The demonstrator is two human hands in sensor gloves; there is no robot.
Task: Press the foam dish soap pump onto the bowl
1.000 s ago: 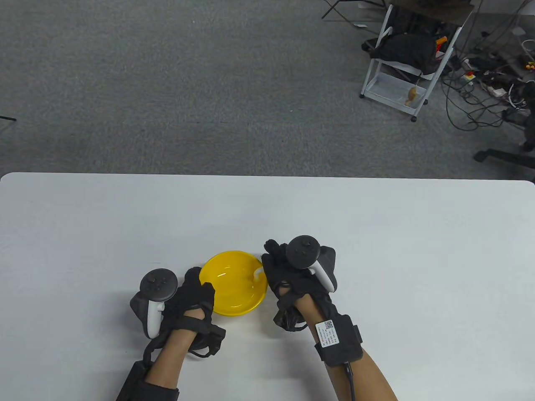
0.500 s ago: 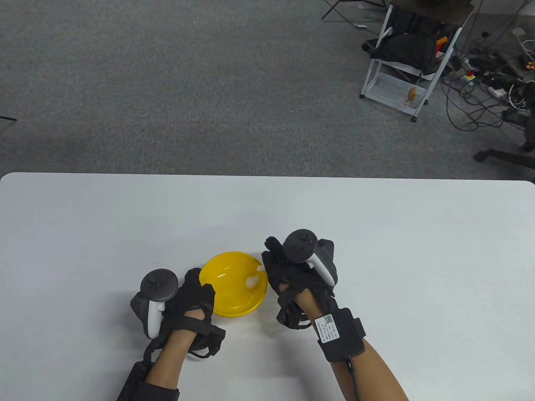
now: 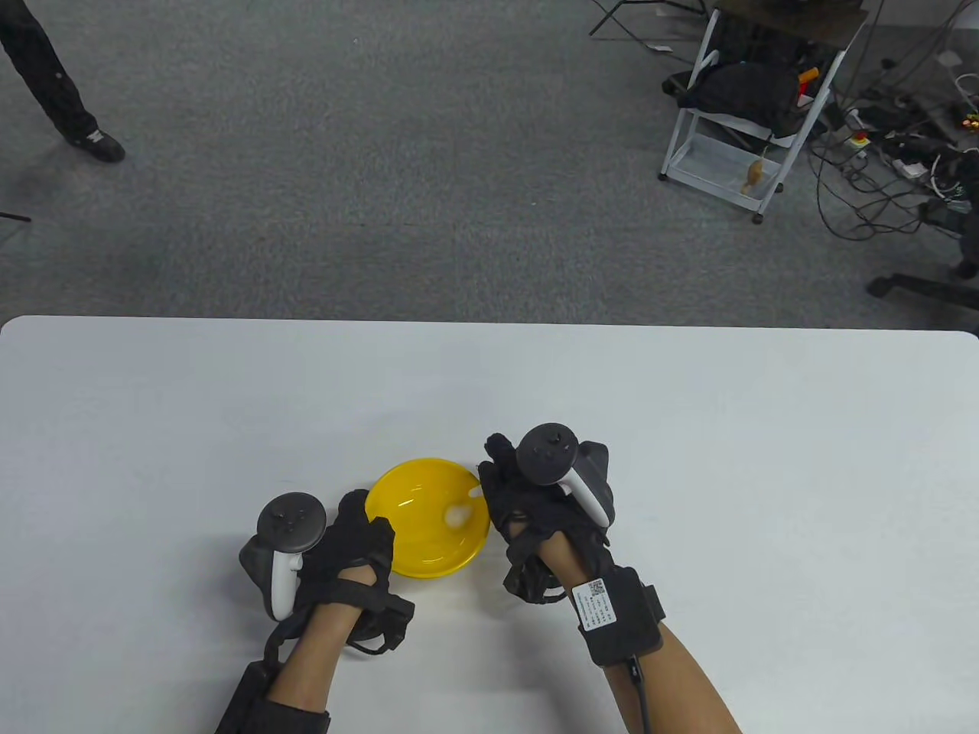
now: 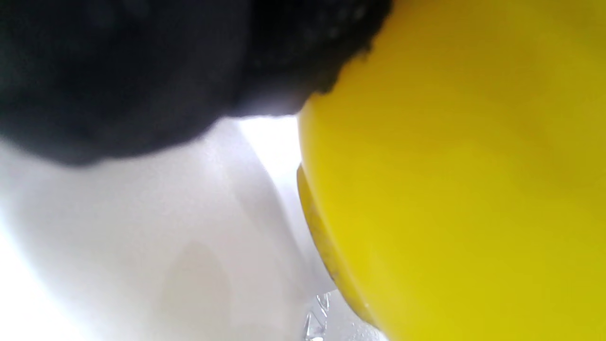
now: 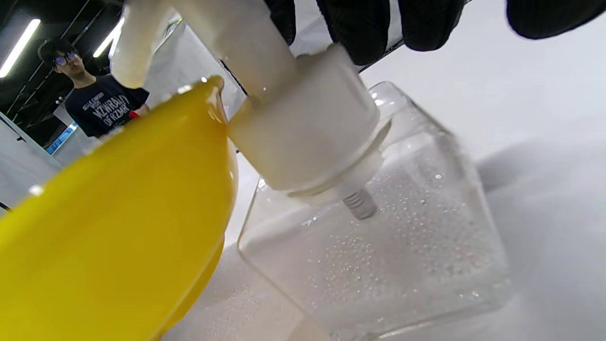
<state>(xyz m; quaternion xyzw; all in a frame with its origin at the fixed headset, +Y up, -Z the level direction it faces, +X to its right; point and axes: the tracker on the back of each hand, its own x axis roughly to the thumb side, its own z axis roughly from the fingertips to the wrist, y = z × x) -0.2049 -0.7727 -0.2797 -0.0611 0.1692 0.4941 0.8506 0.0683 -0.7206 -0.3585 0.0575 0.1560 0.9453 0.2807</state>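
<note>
A yellow bowl (image 3: 417, 535) sits on the white table (image 3: 688, 428) near its front edge, with a small blob of white foam (image 3: 459, 517) inside at the right. My left hand (image 3: 365, 524) grips the bowl's left rim; the bowl's outer wall (image 4: 450, 189) fills the left wrist view. My right hand (image 3: 501, 466) rests on top of the soap pump, whose white nozzle (image 3: 476, 495) pokes over the bowl's right rim. The right wrist view shows the clear square bottle (image 5: 378, 265), its white pump collar (image 5: 307, 137), the nozzle (image 5: 137, 42) over the bowl (image 5: 109, 227), and my fingers (image 5: 360, 28) on the pump head.
Beyond the table's far edge lies grey carpet. A white rolling cart (image 3: 734, 115) and tangled cables (image 3: 887, 153) stand at the back right. A person's leg (image 3: 53, 84) is at the back left; a person (image 5: 94, 104) also shows in the right wrist view.
A blob of white foam has appeared in the bowl under the nozzle. My right hand has dipped slightly on the pump. A person's leg has entered at the back left.
</note>
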